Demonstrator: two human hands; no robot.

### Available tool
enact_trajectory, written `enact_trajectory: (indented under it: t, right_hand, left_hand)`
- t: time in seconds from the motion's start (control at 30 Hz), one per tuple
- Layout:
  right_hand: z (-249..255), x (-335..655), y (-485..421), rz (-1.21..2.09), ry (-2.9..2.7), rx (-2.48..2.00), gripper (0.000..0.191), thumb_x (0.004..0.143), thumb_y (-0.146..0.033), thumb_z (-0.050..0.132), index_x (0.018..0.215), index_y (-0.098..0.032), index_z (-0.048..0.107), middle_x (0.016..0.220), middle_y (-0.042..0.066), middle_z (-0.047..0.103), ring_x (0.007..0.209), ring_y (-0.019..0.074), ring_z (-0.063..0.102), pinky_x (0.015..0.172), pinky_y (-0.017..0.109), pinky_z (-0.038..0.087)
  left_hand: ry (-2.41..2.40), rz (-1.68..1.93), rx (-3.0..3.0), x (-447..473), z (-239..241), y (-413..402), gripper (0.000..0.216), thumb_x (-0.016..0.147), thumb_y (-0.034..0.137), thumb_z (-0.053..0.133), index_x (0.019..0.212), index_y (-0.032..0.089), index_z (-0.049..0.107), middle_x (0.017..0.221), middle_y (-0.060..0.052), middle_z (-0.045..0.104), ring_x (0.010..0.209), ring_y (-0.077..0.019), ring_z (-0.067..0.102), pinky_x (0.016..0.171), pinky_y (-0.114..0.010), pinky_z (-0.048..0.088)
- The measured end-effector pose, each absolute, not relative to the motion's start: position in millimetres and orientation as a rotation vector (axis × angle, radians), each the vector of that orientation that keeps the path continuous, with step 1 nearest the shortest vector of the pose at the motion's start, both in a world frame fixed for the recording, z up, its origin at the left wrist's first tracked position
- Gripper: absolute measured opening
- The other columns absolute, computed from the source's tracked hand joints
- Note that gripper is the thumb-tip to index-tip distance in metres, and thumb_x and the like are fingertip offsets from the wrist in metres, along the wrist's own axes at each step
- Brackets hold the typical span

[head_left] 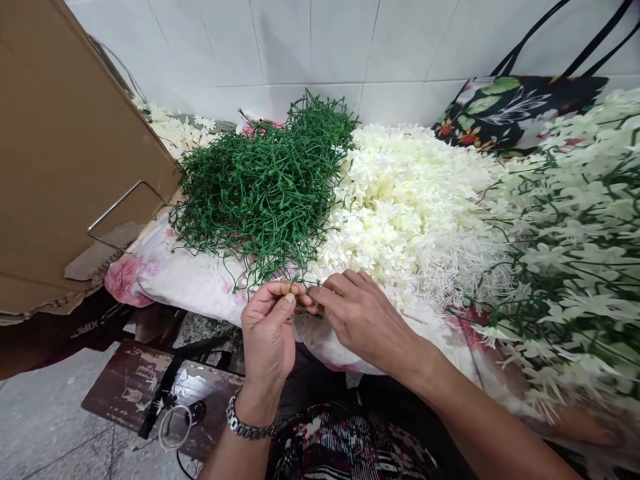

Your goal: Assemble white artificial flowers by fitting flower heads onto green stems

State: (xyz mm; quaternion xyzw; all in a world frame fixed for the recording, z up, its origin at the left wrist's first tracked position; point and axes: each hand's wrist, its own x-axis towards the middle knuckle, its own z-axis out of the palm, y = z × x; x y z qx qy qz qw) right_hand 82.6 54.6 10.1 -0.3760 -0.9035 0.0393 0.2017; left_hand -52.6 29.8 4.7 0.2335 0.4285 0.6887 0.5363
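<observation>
My left hand (pixel 273 320), with a metal watch on its wrist, pinches a thin green plastic flower stem (pixel 295 283) between thumb and forefinger. Close against it, my right hand (pixel 357 317) has its fingers bent together at the same stem; whether they grip the stem or a small part on it is hidden. Just beyond my hands lies a tangled heap of green plastic stems (pixel 265 180). To its right spreads a pile of loose white artificial petals (pixel 400 193). Thin white spiky pieces (pixel 465 270) lie at that pile's near right side.
Artificial white flowers on green stems (pixel 575 253) are heaped at the right. A large cardboard box (pixel 75 147) stands at the left, beside a floral cloth (pixel 200 277). Behind, a floral bag (pixel 520 113) leans on the tiled wall (pixel 330 47). A worn wooden bench (pixel 120 380) sits low at left.
</observation>
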Motion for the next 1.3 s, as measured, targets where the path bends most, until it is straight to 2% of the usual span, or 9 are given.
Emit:
enact_trajectory:
  t: [0.07, 0.17, 0.37, 0.53, 0.7, 0.9, 1.13, 1.3]
  right_hand:
    - [7.5, 80.6, 59.1, 0.053, -2.514, -1.008, 0.017, 0.088, -0.012, 0.049, 0.078, -0.017, 0.062, 0.075, 0.005, 0.058, 0.072, 0.0190, 0.045, 0.068, 0.031, 0.031]
    - [4.6, 80.4, 64.2, -0.084, -2.485, -1.002, 0.019, 0.087, -0.011, 0.051, 0.071, -0.017, 0.061, 0.070, 0.004, 0.056, 0.070, 0.0185, 0.044, 0.068, 0.031, 0.029]
    - [4.2, 77.7, 70.9, -0.305, -2.504, -1.096, 0.016, 0.080, -0.006, 0.057, 0.069, -0.017, 0.060, 0.068, 0.005, 0.057, 0.071, 0.0200, 0.045, 0.066, 0.031, 0.026]
    - [2.3, 76.9, 72.1, -0.363, -2.527, -1.152, 0.017, 0.079, -0.004, 0.057, 0.067, -0.016, 0.060, 0.068, 0.006, 0.058, 0.070, 0.0194, 0.044, 0.066, 0.032, 0.025]
    - [1.1, 78.4, 72.0, -0.377, -2.541, -1.187, 0.018, 0.078, -0.003, 0.057, 0.067, -0.016, 0.059, 0.067, 0.006, 0.057, 0.068, 0.0189, 0.044, 0.065, 0.031, 0.024]
    - [0.8, 80.4, 72.6, -0.386, -2.532, -1.200, 0.018, 0.077, -0.001, 0.058, 0.066, -0.016, 0.059, 0.065, 0.006, 0.057, 0.067, 0.0192, 0.045, 0.065, 0.031, 0.025]
    - [1.3, 80.3, 72.6, -0.373, -2.517, -1.206, 0.017, 0.078, -0.004, 0.059, 0.066, -0.016, 0.060, 0.064, 0.005, 0.056, 0.066, 0.0190, 0.045, 0.063, 0.031, 0.025]
    - [7.6, 90.1, 68.6, -0.228, -2.455, -1.136, 0.017, 0.082, -0.004, 0.053, 0.082, -0.016, 0.065, 0.069, 0.005, 0.057, 0.068, 0.0187, 0.049, 0.065, 0.031, 0.031]
  left_hand:
    - [1.008, 1.628, 0.553, -52.8, 3.9, 29.9, 0.009, 0.057, 0.015, 0.075, 0.061, 0.014, 0.067, 0.063, -0.002, 0.067, 0.055, -0.0122, 0.062, 0.052, -0.024, 0.054]
    - [0.987, 1.677, 0.562, -54.0, 5.9, 29.2, 0.012, 0.057, 0.016, 0.077, 0.062, 0.014, 0.067, 0.065, -0.002, 0.068, 0.055, -0.0129, 0.063, 0.051, -0.024, 0.055]
    - [0.893, 1.758, 0.611, -58.1, 15.7, 27.1, 0.013, 0.059, 0.019, 0.078, 0.063, 0.016, 0.066, 0.064, -0.001, 0.066, 0.055, -0.0132, 0.064, 0.052, -0.025, 0.056]
    - [0.877, 1.891, 0.723, -66.3, 24.0, 24.0, 0.007, 0.066, 0.014, 0.073, 0.067, 0.018, 0.067, 0.067, 0.000, 0.065, 0.059, -0.0130, 0.063, 0.056, -0.027, 0.058]
    - [0.840, 1.868, 0.745, -70.0, 29.2, 22.6, 0.006, 0.068, 0.012, 0.070, 0.067, 0.018, 0.068, 0.069, 0.000, 0.065, 0.063, -0.0136, 0.063, 0.061, -0.028, 0.058]
    - [0.784, 1.969, 0.754, -78.1, 49.9, 23.2, 0.007, 0.066, 0.012, 0.073, 0.067, 0.017, 0.068, 0.066, 0.001, 0.061, 0.057, -0.0097, 0.058, 0.049, -0.020, 0.052]
    - [0.788, 1.975, 0.751, -73.1, 59.2, 30.5, 0.009, 0.065, 0.013, 0.073, 0.064, 0.018, 0.066, 0.063, 0.002, 0.058, 0.054, -0.0088, 0.055, 0.045, -0.019, 0.049]
    - [0.781, 1.816, 0.504, -60.6, 41.2, 37.5, 0.014, 0.061, 0.013, 0.073, 0.064, 0.018, 0.061, 0.064, 0.002, 0.057, 0.053, -0.0082, 0.056, 0.047, -0.019, 0.050]
